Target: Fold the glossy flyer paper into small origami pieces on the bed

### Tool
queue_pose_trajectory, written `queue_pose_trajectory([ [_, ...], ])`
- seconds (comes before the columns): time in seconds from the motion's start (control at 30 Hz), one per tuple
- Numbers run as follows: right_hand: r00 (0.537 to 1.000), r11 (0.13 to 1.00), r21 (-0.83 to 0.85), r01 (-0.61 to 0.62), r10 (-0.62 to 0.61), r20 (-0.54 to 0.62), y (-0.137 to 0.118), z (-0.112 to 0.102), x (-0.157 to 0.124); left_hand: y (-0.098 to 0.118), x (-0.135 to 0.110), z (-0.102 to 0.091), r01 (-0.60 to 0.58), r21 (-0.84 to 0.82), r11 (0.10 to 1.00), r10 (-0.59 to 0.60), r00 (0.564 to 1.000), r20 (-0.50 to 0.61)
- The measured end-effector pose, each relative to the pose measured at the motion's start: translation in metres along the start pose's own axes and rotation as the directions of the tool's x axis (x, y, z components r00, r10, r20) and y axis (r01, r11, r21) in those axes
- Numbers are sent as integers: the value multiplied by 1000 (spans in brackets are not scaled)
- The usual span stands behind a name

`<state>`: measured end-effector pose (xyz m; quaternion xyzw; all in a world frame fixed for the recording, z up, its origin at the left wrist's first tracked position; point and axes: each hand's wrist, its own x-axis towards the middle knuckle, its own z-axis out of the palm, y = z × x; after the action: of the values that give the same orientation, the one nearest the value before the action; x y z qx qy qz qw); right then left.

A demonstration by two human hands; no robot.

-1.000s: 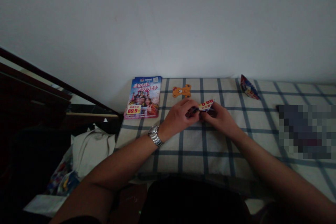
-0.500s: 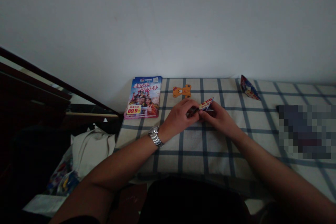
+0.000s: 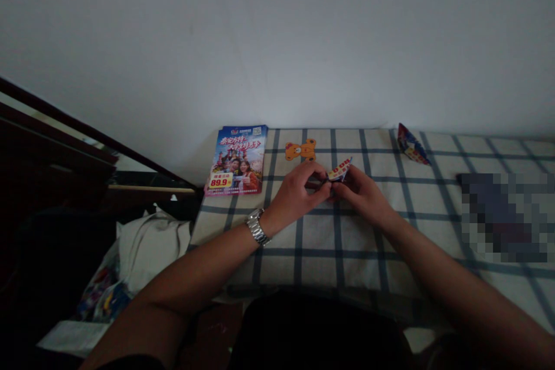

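Both of my hands meet over the middle of a checked cloth (image 3: 338,231). My left hand (image 3: 297,193), with a metal watch on its wrist, pinches one side of a small folded piece of printed paper (image 3: 339,170). My right hand (image 3: 362,193) pinches the other side. The paper shows red digits on white and is raised a little off the cloth, its tip pointing up and to the right. Most of it is hidden by my fingers.
A stack of colourful flyers (image 3: 237,159) lies at the cloth's far left corner. An orange bear cut-out (image 3: 300,150) lies just beyond my hands. A folded paper shape (image 3: 411,145) stands at the back right. A pixelated patch (image 3: 505,217) covers the right. Bags (image 3: 143,245) lie lower left.
The visible flap of the folded paper has grown narrower and tilted up more. Both hands have stayed in about the same place, lifting slightly.
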<state>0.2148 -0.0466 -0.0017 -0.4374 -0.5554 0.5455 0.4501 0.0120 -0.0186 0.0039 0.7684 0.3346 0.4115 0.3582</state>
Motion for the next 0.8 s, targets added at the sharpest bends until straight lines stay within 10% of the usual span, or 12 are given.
queue_pose_trajectory([
  [0.8,997,995,-72,-72,74,26,-8,-1,-2,-5,-2,4,22,-29,999,-22,1000,13],
])
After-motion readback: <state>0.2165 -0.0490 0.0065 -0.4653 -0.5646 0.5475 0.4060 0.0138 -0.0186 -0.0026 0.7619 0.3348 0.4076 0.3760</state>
